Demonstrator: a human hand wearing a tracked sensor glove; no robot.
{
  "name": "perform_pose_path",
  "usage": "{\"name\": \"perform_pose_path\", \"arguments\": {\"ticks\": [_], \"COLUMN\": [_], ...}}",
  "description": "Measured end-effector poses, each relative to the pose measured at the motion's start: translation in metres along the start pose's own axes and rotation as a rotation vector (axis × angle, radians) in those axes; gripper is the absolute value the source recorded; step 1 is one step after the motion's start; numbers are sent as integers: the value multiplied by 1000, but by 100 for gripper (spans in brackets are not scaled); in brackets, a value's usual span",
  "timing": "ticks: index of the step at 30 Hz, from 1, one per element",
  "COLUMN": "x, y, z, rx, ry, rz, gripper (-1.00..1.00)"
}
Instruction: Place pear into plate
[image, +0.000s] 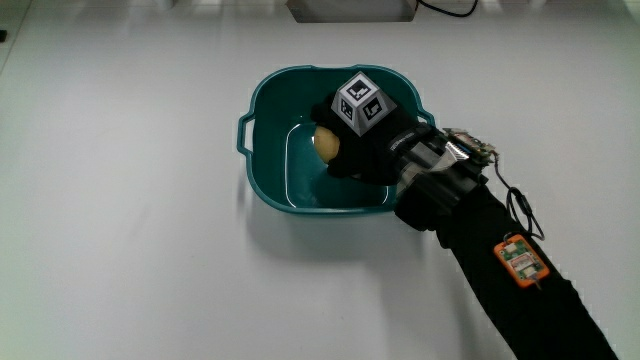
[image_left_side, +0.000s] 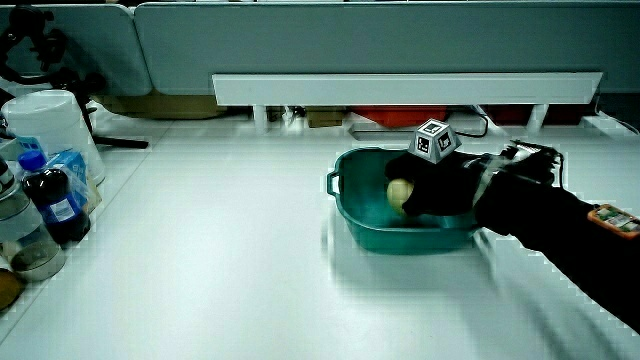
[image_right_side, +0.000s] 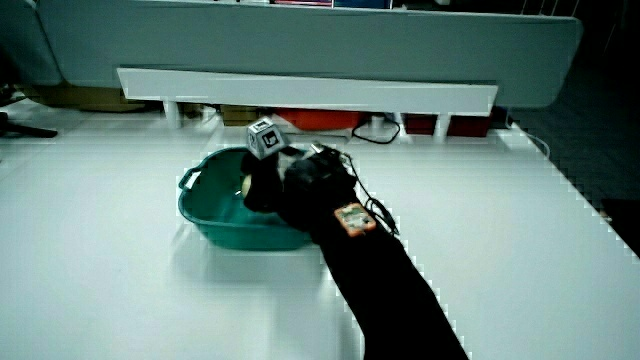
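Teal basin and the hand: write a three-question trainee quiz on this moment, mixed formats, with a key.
1. True or false: the hand is inside the teal basin.
2. What pale round thing do the fingers close on? A) pear B) cup C) bottle
3. Fill in: the patterned cube sits on the back of the ____.

Key: 1 true. 2 A, the pear, seen in a side view too. 3 hand.
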Motion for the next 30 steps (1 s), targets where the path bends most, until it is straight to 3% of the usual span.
{"name": "perform_pose_path", "arguments": {"ticks": [3, 6, 21, 25, 30], "x": [-2, 2, -3, -1, -1], "y": [6, 7, 7, 7, 8], "z": [-14, -26, -33, -37, -38], "rx": [-32, -50, -48, -76, -109], "ry": [-23, 13, -3, -1, -16], "rz": [-15, -31, -41, -40, -43], "gripper": [0, 0, 0, 0, -29]}}
